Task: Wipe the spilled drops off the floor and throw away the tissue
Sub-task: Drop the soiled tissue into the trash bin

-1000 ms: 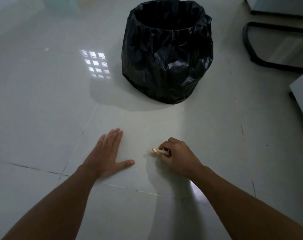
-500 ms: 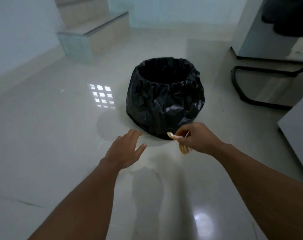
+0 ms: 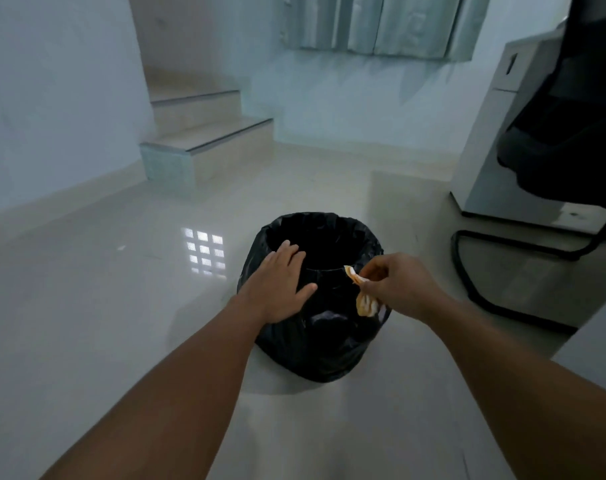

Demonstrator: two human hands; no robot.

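A bin lined with a black plastic bag (image 3: 329, 348) stands on the glossy pale tile floor (image 3: 104, 306) in the middle of the view. My right hand (image 3: 398, 285) pinches an orange-stained white tissue (image 3: 363, 299) above the bin's near right rim, the tissue hanging down over the bag's outside. My left hand (image 3: 280, 282) hovers flat with fingers spread over the bin's near left rim. No drops show on the floor around the bin.
Tiled steps (image 3: 204, 150) rise at the back left beside a wall. A black chair with a sled base (image 3: 523, 265) and a grey cabinet (image 3: 495, 150) stand at the right. A grey surface edge (image 3: 599, 341) juts in at the far right.
Both hands rose from the floor and moved forward to the bin. The right hand carried the tissue up from the tile to the bin's rim; the view tilted up.
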